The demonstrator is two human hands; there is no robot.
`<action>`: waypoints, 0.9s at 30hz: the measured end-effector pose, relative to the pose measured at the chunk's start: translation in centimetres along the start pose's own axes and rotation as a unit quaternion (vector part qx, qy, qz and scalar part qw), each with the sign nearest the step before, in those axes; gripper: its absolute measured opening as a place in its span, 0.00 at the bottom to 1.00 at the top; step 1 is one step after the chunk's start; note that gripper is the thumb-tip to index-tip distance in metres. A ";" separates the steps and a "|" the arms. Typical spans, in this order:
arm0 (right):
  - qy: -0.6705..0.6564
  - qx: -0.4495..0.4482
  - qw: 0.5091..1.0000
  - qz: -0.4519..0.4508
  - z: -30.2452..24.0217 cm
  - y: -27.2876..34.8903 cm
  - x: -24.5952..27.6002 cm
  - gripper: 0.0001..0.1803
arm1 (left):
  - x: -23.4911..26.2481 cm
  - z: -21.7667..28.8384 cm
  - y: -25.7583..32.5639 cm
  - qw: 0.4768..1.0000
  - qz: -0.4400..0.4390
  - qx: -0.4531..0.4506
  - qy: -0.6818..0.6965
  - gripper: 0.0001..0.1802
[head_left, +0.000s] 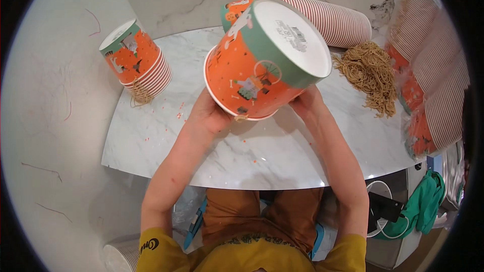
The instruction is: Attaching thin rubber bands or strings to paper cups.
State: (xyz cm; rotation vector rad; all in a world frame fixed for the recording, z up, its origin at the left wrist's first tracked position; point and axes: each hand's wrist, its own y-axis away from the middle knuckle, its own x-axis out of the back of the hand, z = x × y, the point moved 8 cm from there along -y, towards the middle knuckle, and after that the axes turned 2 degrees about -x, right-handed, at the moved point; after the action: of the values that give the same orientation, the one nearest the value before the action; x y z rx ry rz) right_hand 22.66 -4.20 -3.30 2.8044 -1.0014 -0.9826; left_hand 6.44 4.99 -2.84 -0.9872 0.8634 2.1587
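Observation:
An orange paper bucket (237,70) with a green band and cartoon figures is tilted upside down above the table, its white base facing up toward me. My left hand (213,115) grips its white rim at the near left, where a small bit of tan cord (241,118) shows. On the other side my right hand (307,100) holds it from below; those fingers are partly hidden behind the bucket. To the left stands a stack of upturned matching buckets (132,55) with tan cord loops (140,92) hanging off it. A tangled pile of tan cords (370,76) lies right of my hands.
Behind the held bucket lies a long nested stack of buckets (339,22). Plastic-wrapped bucket stacks (438,111) line the right side. Orange scraps dot the marble-patterned table (131,146). A black device (385,207) with a white cable and a green cloth (426,204) sit at lower right.

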 end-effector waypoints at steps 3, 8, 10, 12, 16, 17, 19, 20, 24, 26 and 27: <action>-0.006 0.027 0.999 -0.020 -0.5 -0.6 0.8 0.13 | 1.1 2.1 -0.8 1.000 -0.001 0.003 0.012 0.08; 0.053 0.022 0.998 -0.016 -1.6 0.1 -0.5 0.16 | 0.4 5.6 -0.7 0.992 -0.123 -0.021 0.001 0.06; 0.075 0.023 0.997 0.007 -1.2 -0.5 1.1 0.16 | 0.3 5.9 -0.6 0.993 -0.102 -0.048 -0.018 0.08; 0.070 0.022 0.997 0.037 -1.5 0.7 0.2 0.12 | 0.4 6.5 -0.1 0.993 -0.076 -0.080 -0.037 0.10; 0.210 0.056 0.976 0.010 -2.1 -1.0 1.6 0.09 | -1.0 7.2 1.2 0.942 -0.047 -0.221 -0.249 0.10; 0.220 0.057 0.974 0.015 -2.0 -1.6 1.8 0.09 | -1.1 7.7 1.7 0.912 -0.019 -0.267 -0.312 0.11; 0.207 0.064 0.976 0.023 -1.5 -2.3 2.5 0.10 | -1.2 7.2 1.6 0.907 -0.032 -0.272 -0.321 0.11; 0.178 0.071 0.981 0.030 -1.5 -2.5 2.7 0.10 | -1.5 6.7 1.7 0.910 -0.029 -0.265 -0.317 0.12; 0.106 0.098 0.988 0.062 -1.9 -2.7 3.2 0.10 | -1.0 5.1 1.1 0.933 -0.034 -0.216 -0.287 0.12; 0.096 0.105 0.989 0.050 -2.3 -2.4 2.8 0.10 | -0.5 4.6 0.7 0.944 -0.042 -0.183 -0.271 0.12; 0.087 0.112 0.989 0.039 -2.5 -2.2 2.5 0.10 | -0.2 4.3 0.5 0.948 -0.047 -0.158 -0.271 0.11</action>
State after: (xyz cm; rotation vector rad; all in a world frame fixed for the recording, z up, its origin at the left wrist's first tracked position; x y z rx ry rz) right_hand 26.79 -4.40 -3.13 2.9344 -1.2561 -0.6413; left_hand 4.36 7.90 -0.31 -0.5060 0.2082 2.3525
